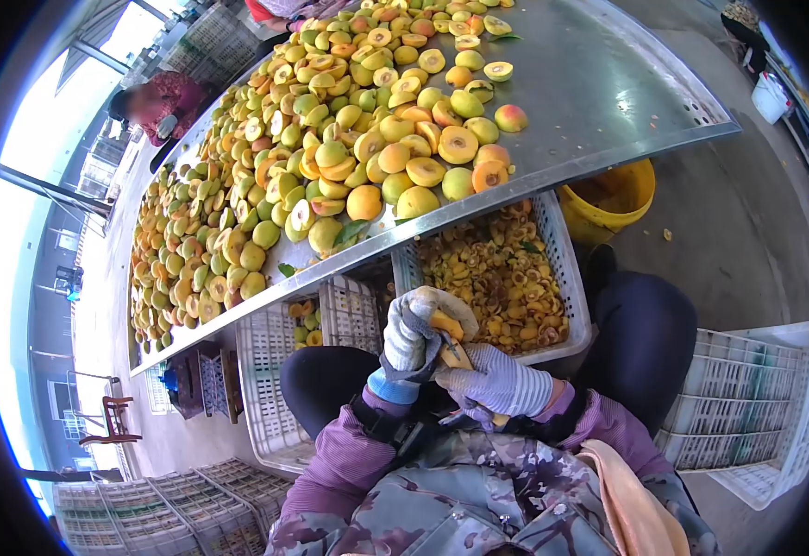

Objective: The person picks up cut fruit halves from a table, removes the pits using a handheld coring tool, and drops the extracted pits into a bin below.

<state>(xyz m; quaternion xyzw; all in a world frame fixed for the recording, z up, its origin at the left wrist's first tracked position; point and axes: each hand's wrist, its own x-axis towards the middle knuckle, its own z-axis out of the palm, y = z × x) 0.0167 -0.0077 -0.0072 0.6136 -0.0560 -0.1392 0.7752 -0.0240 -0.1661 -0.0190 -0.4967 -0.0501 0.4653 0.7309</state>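
Note:
My left hand (420,324), in a pale work glove, is closed around a piece of yellow peach (447,324) above a crate. My right hand (508,382), in a striped glove, is wrapped round a wooden-handled tool (456,355), whose working end meets the left hand's fingers and is partly hidden. Both hands are close together in front of my lap. Beneath and beyond them, a white crate (575,306) holds pitted scraps and peelings (506,278). Halved peaches (330,176) are heaped over the metal table (589,83), many showing cut faces.
A yellow bucket (619,206) stands under the table edge. Another white crate (265,394) with a few peaches is at my left; stacked crates (738,394) stand at my right. A co-worker (168,104) sits beyond the table's left side. Dark-trousered knees flank the scrap crate.

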